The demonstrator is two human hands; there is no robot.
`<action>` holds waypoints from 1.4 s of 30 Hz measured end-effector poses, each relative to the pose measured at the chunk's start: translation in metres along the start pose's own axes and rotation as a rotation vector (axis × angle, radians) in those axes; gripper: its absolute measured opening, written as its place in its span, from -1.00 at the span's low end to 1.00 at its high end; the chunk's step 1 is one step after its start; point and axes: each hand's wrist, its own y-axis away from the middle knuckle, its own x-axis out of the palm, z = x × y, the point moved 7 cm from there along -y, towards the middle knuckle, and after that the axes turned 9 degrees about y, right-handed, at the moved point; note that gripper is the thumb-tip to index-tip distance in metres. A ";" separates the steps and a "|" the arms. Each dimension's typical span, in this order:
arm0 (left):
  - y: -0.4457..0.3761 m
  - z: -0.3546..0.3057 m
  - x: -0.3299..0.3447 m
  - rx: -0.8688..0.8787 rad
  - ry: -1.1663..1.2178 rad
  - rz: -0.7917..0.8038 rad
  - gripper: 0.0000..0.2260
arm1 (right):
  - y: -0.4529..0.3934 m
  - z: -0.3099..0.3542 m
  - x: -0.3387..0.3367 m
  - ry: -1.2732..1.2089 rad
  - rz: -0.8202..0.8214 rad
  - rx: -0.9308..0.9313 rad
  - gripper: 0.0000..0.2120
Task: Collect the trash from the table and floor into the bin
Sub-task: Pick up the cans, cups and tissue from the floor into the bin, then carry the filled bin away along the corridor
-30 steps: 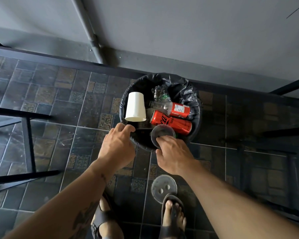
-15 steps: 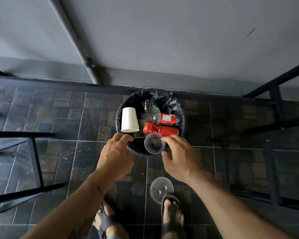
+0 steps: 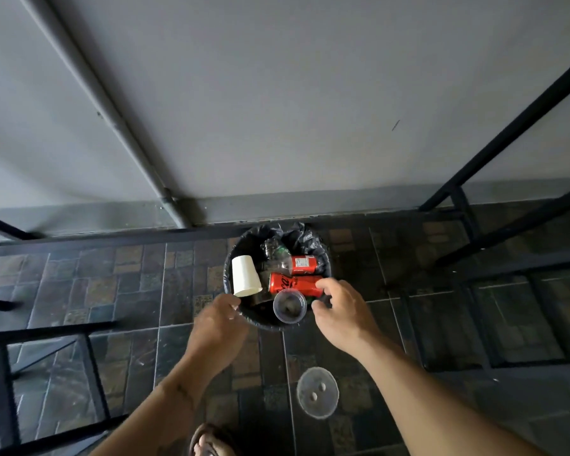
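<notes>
The round bin (image 3: 234, 311) with a black liner stands on the tiled floor by the wall. Inside lie a white paper cup (image 3: 245, 275), a red can (image 3: 293, 284), a bottle with a red label (image 3: 301, 264) and a clear plastic cup (image 3: 289, 306) at the near rim. My left hand (image 3: 216, 327) is curled on the bin's near-left rim. My right hand (image 3: 341, 312) hovers just right of the clear cup, fingers apart and not touching it. A clear plastic lid (image 3: 317, 391) lies on the floor between my arms.
Black metal frames stand on the left (image 3: 86, 360) and on the right (image 3: 474, 222). A grey pipe (image 3: 119, 126) runs down the grey wall behind the bin. My sandalled foot (image 3: 208, 442) is at the bottom edge.
The clear cup has left my right hand and now rests in the bin. My right hand has drawn away to the right and spread. My left hand stays at the rim.
</notes>
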 end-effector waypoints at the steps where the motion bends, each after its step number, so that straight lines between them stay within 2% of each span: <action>1: -0.017 0.009 -0.001 -0.014 0.061 -0.054 -0.85 | -0.009 -0.009 0.009 -0.013 -0.004 0.027 -0.67; 3: -0.057 0.034 -0.005 -0.069 0.206 -0.166 -0.89 | -0.032 -0.029 0.031 -0.058 -0.016 0.096 -0.66; 6: -0.115 0.075 -0.003 -0.156 0.376 -0.286 -0.61 | -0.063 -0.063 0.061 -0.169 -0.063 0.211 -0.69; 7: -0.131 0.087 0.001 -0.142 0.376 -0.304 -0.60 | -0.072 -0.075 0.072 -0.211 -0.078 0.258 -0.63; 9: -0.157 0.103 0.010 -0.154 0.385 -0.277 -0.73 | -0.088 -0.092 0.089 -0.289 -0.098 0.348 -0.47; 11: -0.182 0.114 0.014 -0.149 0.480 -0.264 -0.81 | -0.102 -0.105 0.110 -0.362 -0.094 0.430 -0.42; 13: -0.196 0.106 0.017 -0.050 0.464 -0.244 -0.78 | -0.114 -0.111 0.124 -0.405 -0.111 0.466 -0.48; 15: -0.204 0.108 0.018 -0.050 0.508 -0.293 -0.73 | -0.119 -0.115 0.129 -0.392 -0.162 0.485 -0.51; 17: -0.200 0.094 0.027 0.029 0.412 -0.232 -0.68 | -0.116 -0.118 0.134 -0.349 -0.173 0.471 -0.40; 19: -0.189 0.084 0.032 0.073 0.292 -0.199 -0.68 | -0.102 -0.117 0.135 -0.258 -0.179 0.434 -0.25; 21: -0.172 0.082 0.036 0.068 0.132 -0.192 -0.47 | -0.076 -0.115 0.133 -0.185 -0.199 0.399 -0.16; 23: -0.145 0.081 0.041 0.116 0.059 -0.199 -0.39 | -0.044 -0.119 0.127 -0.155 -0.243 0.396 -0.13; 27: -0.060 0.064 0.054 0.242 0.035 -0.208 -0.48 | 0.029 -0.139 0.100 -0.172 -0.330 0.454 -0.18; 30: 0.003 0.044 0.063 0.329 -0.021 -0.193 -0.51 | 0.086 -0.148 0.073 -0.100 -0.315 0.452 -0.15; 33: 0.054 0.025 0.072 0.340 -0.081 -0.097 -0.48 | 0.140 -0.153 0.041 -0.015 -0.279 0.453 -0.12; 37: 0.112 -0.003 0.089 0.391 -0.205 0.060 -0.45 | 0.205 -0.168 0.003 0.012 -0.295 0.486 -0.17; 42: 0.183 -0.025 0.127 0.436 -0.298 0.166 -0.42 | 0.292 -0.214 -0.019 -0.077 -0.356 0.619 -0.25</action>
